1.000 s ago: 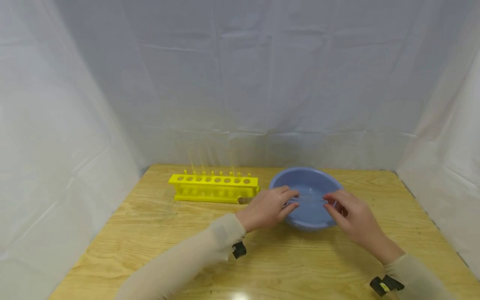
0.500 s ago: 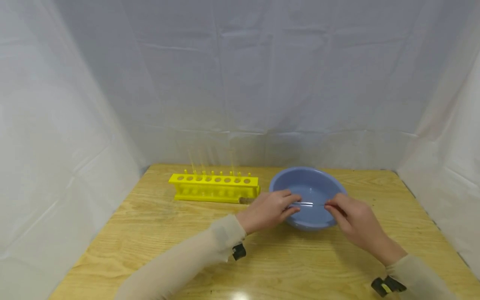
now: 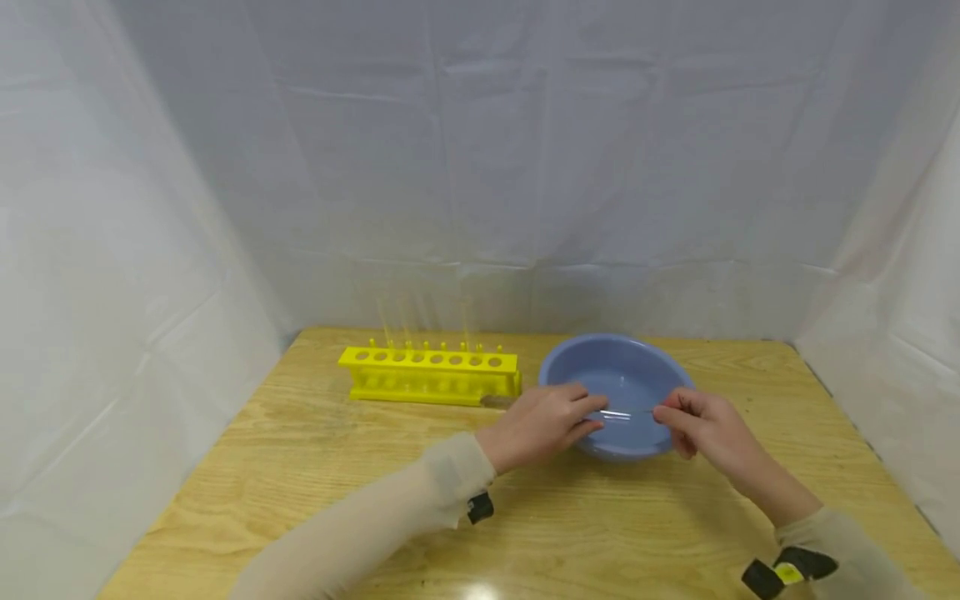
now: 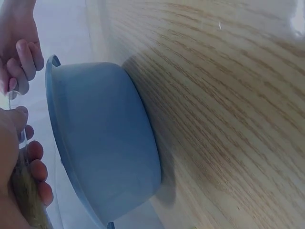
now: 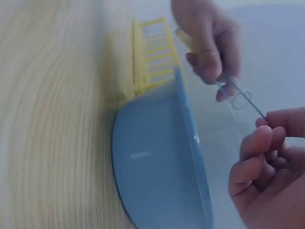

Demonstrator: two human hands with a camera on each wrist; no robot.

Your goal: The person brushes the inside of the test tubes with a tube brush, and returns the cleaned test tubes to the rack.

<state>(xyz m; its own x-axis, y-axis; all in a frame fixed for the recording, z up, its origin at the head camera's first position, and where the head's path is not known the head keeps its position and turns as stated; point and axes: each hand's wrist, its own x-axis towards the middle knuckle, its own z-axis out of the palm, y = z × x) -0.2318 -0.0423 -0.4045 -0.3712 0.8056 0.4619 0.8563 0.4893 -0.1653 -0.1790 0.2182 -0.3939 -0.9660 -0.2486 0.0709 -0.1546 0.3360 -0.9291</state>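
My left hand (image 3: 540, 423) grips a clear glass test tube (image 3: 617, 414) that lies roughly level, its mouth toward the right. Inside it a test tube brush shows brownish bristles (image 4: 28, 195) at the end behind the palm. The brush's twisted wire handle (image 5: 252, 105) comes out of the tube mouth. Thumb and fingertips of my right hand (image 3: 708, 429) pinch the end of that wire, a short way from the mouth. Both hands are over the front part of the blue basin (image 3: 570, 350).
Left of the basin stands a yellow test tube rack (image 3: 427, 360) with a row of round holes and pegs behind. Several clear test tubes (image 3: 467, 321) rise from its back. The wooden table (image 3: 360, 483) has white sheeting (image 3: 480, 167) around its back and sides.
Both hands have shifted slightly right and toward me. My right hand has turned at the wrist, its fingers still at the wire end. The rack and basin stay put.
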